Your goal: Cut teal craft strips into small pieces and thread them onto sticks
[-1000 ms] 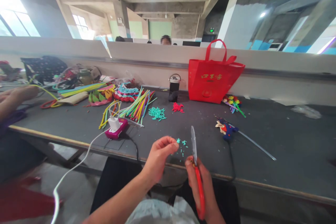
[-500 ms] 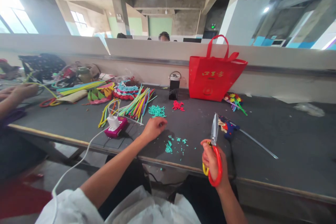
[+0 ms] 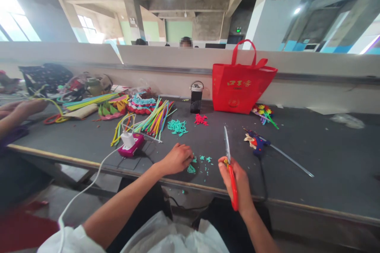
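Observation:
My right hand [image 3: 237,182] grips red-handled scissors [image 3: 230,170], their blades closed and pointing up and away from me. My left hand [image 3: 176,159] rests curled on the dark tabletop [image 3: 311,154], its fingertips pinched together at a scatter of small teal scraps [image 3: 202,163]; whether they hold one is hidden. A larger heap of teal pieces [image 3: 177,126] and a small red heap [image 3: 201,119] lie further back.
A bundle of coloured sticks [image 3: 154,120], a pink power strip with a white charger [image 3: 130,143], a blue glue gun [image 3: 258,144], a black bottle [image 3: 196,98] and a red tote bag [image 3: 240,83] stand on the table. Another person's hand [image 3: 23,107] works at far left.
My left hand pulled back from the table's middle toward the teal scraps near the front edge. My right hand swung the scissors left and nearer the scraps.

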Demonstrator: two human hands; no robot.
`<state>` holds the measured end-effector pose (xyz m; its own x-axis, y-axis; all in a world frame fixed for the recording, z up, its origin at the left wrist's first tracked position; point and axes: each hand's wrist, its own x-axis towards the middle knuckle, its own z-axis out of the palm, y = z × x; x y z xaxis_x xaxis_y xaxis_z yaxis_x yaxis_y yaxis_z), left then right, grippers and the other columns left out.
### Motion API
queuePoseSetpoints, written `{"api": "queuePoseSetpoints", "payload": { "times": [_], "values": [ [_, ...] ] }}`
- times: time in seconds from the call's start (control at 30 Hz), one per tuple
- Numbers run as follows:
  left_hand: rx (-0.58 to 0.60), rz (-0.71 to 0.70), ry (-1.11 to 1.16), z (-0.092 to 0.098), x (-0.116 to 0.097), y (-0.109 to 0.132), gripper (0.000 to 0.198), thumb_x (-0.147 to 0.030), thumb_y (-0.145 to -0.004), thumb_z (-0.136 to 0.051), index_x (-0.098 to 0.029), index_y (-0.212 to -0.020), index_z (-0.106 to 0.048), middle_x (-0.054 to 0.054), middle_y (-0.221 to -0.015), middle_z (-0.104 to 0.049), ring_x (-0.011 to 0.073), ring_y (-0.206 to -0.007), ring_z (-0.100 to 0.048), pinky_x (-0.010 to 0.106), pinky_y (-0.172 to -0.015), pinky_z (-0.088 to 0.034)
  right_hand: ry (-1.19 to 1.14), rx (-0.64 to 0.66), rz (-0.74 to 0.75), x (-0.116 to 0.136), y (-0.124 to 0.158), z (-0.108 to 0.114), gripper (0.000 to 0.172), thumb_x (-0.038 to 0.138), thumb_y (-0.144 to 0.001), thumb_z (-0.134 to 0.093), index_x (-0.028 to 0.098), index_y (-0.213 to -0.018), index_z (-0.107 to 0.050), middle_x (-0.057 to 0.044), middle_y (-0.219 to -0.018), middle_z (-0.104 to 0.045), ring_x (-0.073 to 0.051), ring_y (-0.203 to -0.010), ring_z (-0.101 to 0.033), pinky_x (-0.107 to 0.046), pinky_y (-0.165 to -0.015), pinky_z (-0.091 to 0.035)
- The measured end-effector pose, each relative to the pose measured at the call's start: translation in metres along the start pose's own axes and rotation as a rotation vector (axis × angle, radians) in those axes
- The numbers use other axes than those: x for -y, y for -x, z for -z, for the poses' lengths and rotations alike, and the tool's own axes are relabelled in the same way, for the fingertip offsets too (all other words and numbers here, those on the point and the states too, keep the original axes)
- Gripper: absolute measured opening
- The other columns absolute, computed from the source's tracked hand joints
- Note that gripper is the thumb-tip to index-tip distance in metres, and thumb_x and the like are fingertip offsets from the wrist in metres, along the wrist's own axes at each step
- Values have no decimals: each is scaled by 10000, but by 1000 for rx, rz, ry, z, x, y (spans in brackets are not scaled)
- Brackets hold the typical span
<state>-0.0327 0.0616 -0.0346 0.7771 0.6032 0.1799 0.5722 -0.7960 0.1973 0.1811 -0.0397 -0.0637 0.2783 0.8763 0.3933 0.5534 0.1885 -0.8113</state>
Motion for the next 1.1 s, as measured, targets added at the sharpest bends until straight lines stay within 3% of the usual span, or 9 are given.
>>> {"api": "queuePoseSetpoints", "payload": {
  "times": [0.23,0.4,0.87,1.1],
  "values": [
    [-167,37,210,-2,-21,-2,73,-143,-835,-482,-173,-832,-549,14,-774,-623,147,-757,-577,294,-771,-362,4,173,-33,5,-5,-22,258,397,-879,-483,190,-980,-600,-45,-773,-690,-179,-670,-636,-257,-683,-469],
    [-274,47,260,-10,-34,-7,88,-103,-783,-510,-174,-813,-551,1,-740,-622,136,-719,-577,293,-778,-373,78,190,-23,6,-8,-28,211,374,-892,-464,206,-922,-589,-50,-760,-703,-193,-686,-656,-259,-671,-461],
    [-303,145,402,-11,-42,-10,75,-158,-768,-530,-177,-754,-601,-4,-692,-631,130,-665,-562,270,-723,-409,131,184,4,4,-13,-28,225,330,-885,-422,193,-894,-600,-58,-730,-699,-192,-679,-654,-243,-611,-440],
    [-209,214,859,-8,-42,-18,172,-208,-773,-576,-165,-929,-633,35,-872,-677,147,-793,-601,245,-712,-450,167,208,-18,5,-15,-28,249,338,-895,-397,196,-902,-602,-45,-698,-683,-183,-648,-646,-238,-597,-431]
  ]
}}
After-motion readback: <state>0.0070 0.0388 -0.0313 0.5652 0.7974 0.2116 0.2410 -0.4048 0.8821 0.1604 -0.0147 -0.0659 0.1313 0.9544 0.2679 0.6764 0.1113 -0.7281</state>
